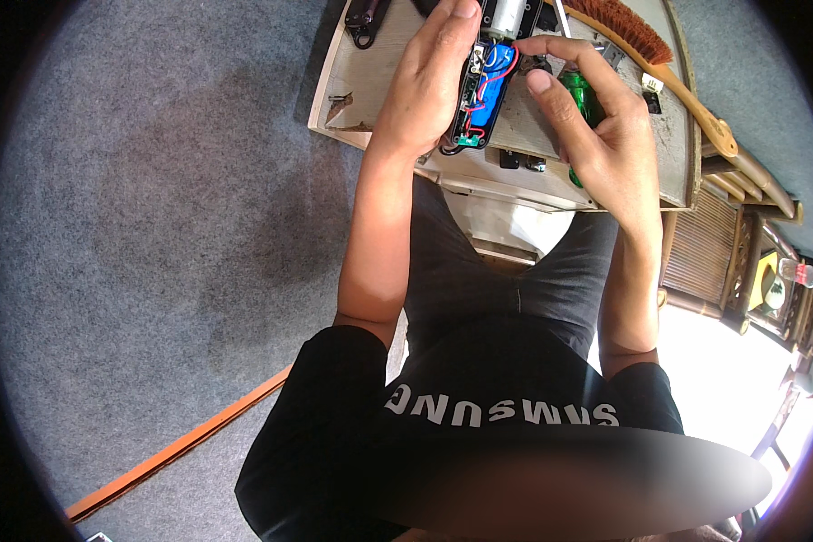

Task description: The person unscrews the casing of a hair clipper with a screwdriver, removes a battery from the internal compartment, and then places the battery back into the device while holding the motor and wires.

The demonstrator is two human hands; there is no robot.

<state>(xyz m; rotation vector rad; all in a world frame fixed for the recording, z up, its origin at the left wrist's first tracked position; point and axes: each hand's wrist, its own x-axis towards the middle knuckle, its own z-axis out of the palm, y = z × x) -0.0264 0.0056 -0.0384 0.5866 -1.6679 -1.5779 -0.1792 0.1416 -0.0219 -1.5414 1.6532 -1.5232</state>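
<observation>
Hands meet over a small worktop (515, 185) near the top of the picture. The left hand (425, 86) is curled around an opened gadget (483, 95), a long black case with no cover. Its fingers wrap the left side of the case and hold it tight. Inside the case sits a blue battery (492, 104) with thin red and black wires (501, 72) looped over it. A little green board (468, 140) sticks out at the near end of the case. A silver motor part (506, 16) shows at the far end.

The right hand (596, 135) is closed around a green screwdriver (580, 98). The green handle peeks out between the thumb and the fingers. The first finger of this hand reaches over to touch the top right side of the gadget. The tip of the screwdriver is hidden, so I cannot tell where it points.

A brush (637, 41) with red-brown bristles and a wooden handle lies along the right edge of the worktop. A black clip-shaped thing (363, 23) lies at the far left corner. Two small black parts (522, 163) rest on the worktop just below the gadget.

The person wears a black shirt and dark shorts. Gray carpet (154, 226) covers the floor on the left.
</observation>
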